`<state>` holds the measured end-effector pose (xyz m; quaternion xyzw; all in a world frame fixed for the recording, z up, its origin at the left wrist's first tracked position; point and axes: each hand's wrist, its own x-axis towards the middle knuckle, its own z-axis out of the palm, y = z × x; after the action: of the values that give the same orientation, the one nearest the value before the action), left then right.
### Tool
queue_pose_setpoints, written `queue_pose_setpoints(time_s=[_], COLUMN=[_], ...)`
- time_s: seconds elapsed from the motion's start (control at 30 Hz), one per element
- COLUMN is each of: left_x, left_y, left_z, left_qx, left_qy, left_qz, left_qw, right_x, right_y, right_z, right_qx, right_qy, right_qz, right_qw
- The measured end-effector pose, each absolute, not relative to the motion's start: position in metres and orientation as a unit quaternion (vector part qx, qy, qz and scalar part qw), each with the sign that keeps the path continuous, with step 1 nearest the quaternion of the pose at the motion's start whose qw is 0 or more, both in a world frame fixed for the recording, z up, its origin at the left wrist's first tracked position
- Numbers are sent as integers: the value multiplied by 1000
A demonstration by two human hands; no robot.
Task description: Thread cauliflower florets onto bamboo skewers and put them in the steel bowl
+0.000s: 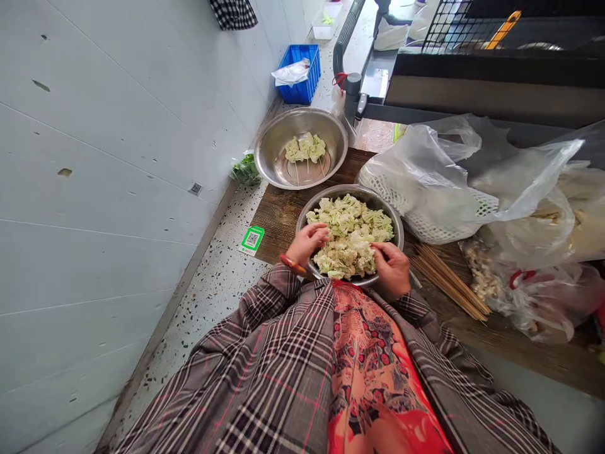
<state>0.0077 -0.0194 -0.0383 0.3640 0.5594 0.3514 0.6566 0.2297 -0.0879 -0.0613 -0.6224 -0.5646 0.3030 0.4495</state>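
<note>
Nearest, at our right, the thin wooden sticks (449, 284) lie on the desk (278, 221), their long axis slanting from near right up toward the steel bowl (397, 228), so our right grip (393, 268) is the nearer one. Its fingertips meet the right edge of the florets (347, 236); our left grip (309, 243) curls at their left (whether either pinches a piece, we cannot tell). These florets fill the bowl; beyond, leftward, the wide basin (271, 148) holds skewered pieces (306, 147)

1 chipped white wall (118, 157) on L w/ grey skirting (188, 271); speckled floor (212, 302); dk wood-grain tabletop (278, 214).
</note>
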Motion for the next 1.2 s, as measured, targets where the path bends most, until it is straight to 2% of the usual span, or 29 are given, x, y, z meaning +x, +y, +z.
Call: queue_pose_setpoints(time_s=[0.1,0.2,0.43,0.6,0.8,0.9,1.03,1.2], left_x=[-12,-12,26,34,22,8,-10,-14], left_y=[-7,-9,-20,-14,-10,-7,-6,-14], left_z=[-50,-63,-82,-91,-97,-92,-83,-83], left_qx=[375,455,722,785,670,506,295,277], left_qy=[618,625,512,480,575,638,618,636], left_qz=[360,291,167,101,172,234,287,272], left_qw=[590,564,434,378,437,531,669,667], right_x=[249,255,239,230,231,233,231,227], right_y=[-86,-85,-84,-86,-88,-89,-89,-89], right_z=[-72,-75,-68,-59,-57,-62,-70,-74], right_qx=[-670,-681,-660,-647,-649,-644,-634,-627], right_qy=[-486,-439,-440,-459,-447,-443,-449,-457], right_qz=[311,338,391,408,406,414,426,434], right_qw=[466,479,466,450,463,467,463,457])
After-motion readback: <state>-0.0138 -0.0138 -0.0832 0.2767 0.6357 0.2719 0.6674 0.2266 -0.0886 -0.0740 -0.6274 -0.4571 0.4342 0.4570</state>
